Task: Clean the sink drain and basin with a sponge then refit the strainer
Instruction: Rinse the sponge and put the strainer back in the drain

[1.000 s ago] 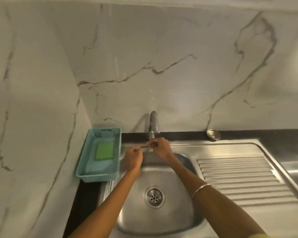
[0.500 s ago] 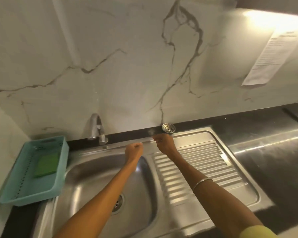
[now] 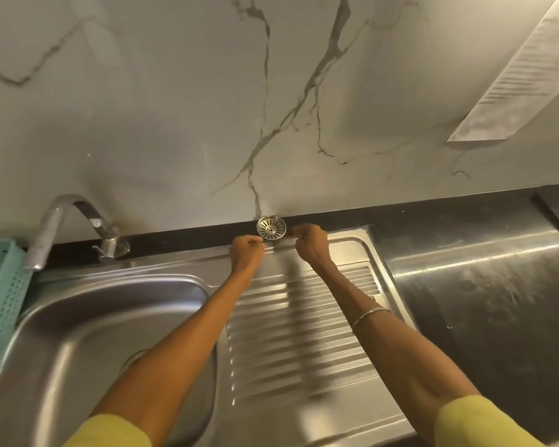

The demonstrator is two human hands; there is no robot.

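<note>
While both my arms reach across the ribbed drainboard (image 3: 304,317), the strainer (image 3: 271,228) sits tilted against the marble wall (image 3: 175,124) on the dark ledge behind the sink, out of the drain. My left hand (image 3: 246,250) is curled into a fist and holds nothing I can make out; my right hand (image 3: 310,241), fingers curled too, hovers just beside the strainer (whether it touches it, I cannot tell). Off to my left are the basin (image 3: 88,333) and the tap (image 3: 65,221).

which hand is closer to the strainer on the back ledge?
Right, narrowly. The right hand sits just right of the strainer, fingertips almost at its rim. The left hand is below and to its left, a bit further off. Neither visibly touches it.
</note>
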